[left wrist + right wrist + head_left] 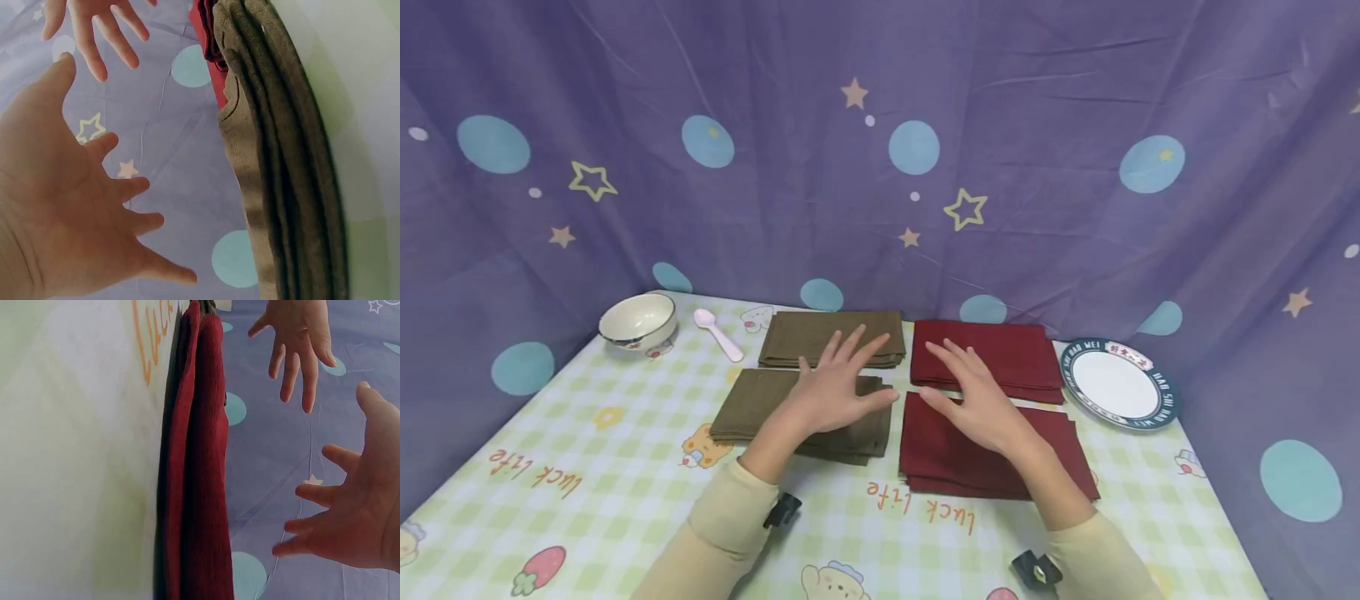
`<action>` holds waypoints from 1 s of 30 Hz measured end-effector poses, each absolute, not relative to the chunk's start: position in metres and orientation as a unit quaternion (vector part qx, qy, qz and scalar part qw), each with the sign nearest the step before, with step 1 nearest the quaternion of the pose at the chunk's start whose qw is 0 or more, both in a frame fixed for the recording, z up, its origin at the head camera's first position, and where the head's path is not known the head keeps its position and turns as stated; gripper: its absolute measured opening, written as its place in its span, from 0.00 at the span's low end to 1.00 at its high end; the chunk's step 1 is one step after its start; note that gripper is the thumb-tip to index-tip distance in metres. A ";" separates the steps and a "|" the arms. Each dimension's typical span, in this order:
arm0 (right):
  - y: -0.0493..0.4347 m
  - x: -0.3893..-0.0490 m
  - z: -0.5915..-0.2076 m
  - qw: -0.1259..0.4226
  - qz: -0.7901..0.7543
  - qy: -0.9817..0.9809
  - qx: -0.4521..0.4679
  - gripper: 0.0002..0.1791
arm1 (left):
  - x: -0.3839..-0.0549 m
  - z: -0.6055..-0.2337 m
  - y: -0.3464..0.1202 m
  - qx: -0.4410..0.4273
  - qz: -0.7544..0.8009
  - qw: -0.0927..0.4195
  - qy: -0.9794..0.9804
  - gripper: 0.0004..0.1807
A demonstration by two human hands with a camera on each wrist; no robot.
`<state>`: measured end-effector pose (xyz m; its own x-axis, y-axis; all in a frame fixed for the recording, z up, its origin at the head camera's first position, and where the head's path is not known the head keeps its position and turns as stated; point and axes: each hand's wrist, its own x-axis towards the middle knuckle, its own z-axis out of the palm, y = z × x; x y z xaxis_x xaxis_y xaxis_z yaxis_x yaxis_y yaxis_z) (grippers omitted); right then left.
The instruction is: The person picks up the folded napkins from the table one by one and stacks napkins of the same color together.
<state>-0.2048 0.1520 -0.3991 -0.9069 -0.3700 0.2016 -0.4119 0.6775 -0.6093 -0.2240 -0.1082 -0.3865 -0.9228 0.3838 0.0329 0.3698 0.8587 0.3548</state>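
Note:
My left hand (831, 396) hovers, fingers spread, over the near brown folded cloth (756, 404); its fingertips overlap the far brown folded cloth (805, 332) in the head view. In the left wrist view the left palm (69, 206) is bare, beside the cloth's layered edge. Over the near dark red folded cloth (947, 462) I hold my right hand (981, 404) with the fingers extended. Behind it lies the far dark red folded cloth (1015, 350). The right wrist view shows the right palm (356, 506) holding nothing, above the red layers.
A patterned bowl (638, 321) stands at the back left, with a pink spoon (718, 336) beside it. At the right edge lies a white plate (1116, 383) with a dark lettered rim. A checked tablecloth (625, 500) covers the table, and a purple curtain (805, 208) hangs behind.

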 end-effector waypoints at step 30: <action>0.100 -0.221 -0.411 -0.108 0.556 -0.802 0.189 0.32 | -0.224 -0.399 -0.172 0.185 0.308 0.004 0.933 0.44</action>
